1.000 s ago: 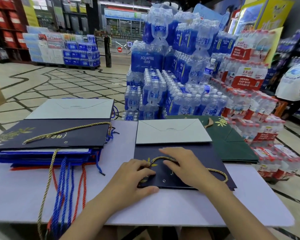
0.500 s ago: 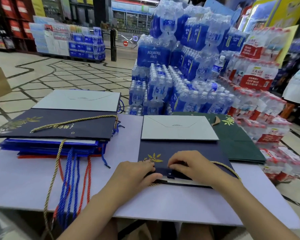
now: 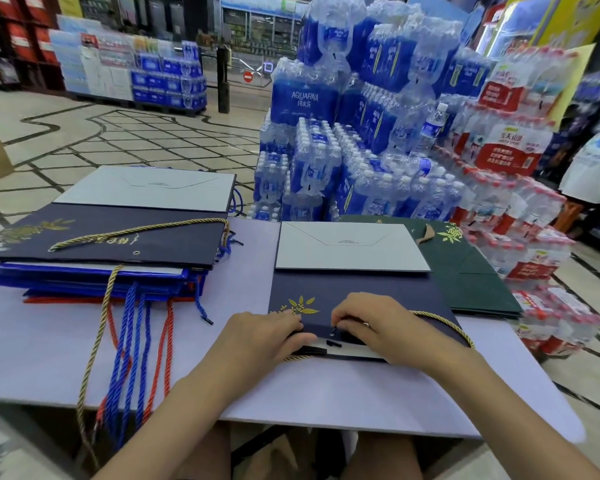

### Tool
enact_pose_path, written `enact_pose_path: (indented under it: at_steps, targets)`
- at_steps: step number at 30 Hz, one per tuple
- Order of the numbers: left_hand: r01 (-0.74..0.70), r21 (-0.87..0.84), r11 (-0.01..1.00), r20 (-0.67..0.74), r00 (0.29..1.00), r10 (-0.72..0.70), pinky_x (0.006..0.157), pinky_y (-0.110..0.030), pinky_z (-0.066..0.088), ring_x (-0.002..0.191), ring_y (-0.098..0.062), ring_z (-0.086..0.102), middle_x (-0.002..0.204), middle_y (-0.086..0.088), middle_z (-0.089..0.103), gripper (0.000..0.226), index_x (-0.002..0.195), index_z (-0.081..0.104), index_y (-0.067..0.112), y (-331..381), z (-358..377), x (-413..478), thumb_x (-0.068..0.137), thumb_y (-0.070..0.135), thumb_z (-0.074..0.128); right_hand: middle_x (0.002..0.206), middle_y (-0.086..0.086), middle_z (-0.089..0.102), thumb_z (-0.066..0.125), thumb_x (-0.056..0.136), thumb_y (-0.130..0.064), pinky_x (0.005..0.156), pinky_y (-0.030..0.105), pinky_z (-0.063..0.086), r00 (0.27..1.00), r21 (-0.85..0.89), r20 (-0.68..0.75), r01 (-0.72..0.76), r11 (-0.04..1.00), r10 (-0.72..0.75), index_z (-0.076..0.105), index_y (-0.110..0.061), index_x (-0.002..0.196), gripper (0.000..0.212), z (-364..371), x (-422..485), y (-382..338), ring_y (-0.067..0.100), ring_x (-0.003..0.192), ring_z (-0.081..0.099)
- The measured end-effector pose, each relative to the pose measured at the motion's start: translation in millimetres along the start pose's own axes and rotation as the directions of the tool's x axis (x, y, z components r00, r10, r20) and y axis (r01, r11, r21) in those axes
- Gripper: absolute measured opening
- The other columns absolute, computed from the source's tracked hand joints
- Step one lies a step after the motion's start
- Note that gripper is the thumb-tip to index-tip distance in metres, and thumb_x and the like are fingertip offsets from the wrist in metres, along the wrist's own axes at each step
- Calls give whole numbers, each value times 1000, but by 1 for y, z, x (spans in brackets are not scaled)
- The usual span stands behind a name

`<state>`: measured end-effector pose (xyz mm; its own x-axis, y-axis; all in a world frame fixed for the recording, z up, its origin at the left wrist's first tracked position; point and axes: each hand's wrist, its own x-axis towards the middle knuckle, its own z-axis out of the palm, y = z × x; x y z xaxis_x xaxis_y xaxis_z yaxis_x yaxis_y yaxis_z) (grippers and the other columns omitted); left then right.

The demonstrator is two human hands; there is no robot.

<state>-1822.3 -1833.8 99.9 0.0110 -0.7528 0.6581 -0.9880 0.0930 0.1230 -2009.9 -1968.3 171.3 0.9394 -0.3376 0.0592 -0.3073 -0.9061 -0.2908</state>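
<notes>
A flat navy paper gift bag [image 3: 361, 292] with a gold leaf print lies in front of me on the lilac table [image 3: 222, 386], its grey base panel [image 3: 352, 245] folded up at the far end. My left hand [image 3: 267, 337] grips the bag's near top edge, thumb over the lip. My right hand [image 3: 374, 323] pinches the same edge by a metal eyelet [image 3: 332, 334]. A gold rope handle [image 3: 444, 323] loops out to the right of my right wrist.
A stack of flat navy, blue and red bags [image 3: 101, 258] lies at the left, cords [image 3: 132, 341] hanging over the table's front edge. A green bag [image 3: 471, 271] lies at the right. Shrink-wrapped water bottle packs [image 3: 361, 140] stand behind. A person [image 3: 593, 168] stands at far right.
Both hands slid toward me from the bag's face to its near top edge and now take hold of it. The gold handle no longer lies under my fingers on the bag's face.
</notes>
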Motion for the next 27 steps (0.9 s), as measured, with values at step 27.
enact_pose_path:
  at_steps: [27]
  targets:
    - [-141, -56, 988, -151, 980, 132, 61, -30, 47, 77, -19, 61, 94, 3, 65, 18, 81, 64, 13, 15, -14, 5, 91, 28, 65, 96, -10, 70, 58, 91, -28, 79, 27, 53, 943, -50, -326, 48, 998, -62, 71, -21, 114, 27, 22, -17, -5, 7, 94, 61]
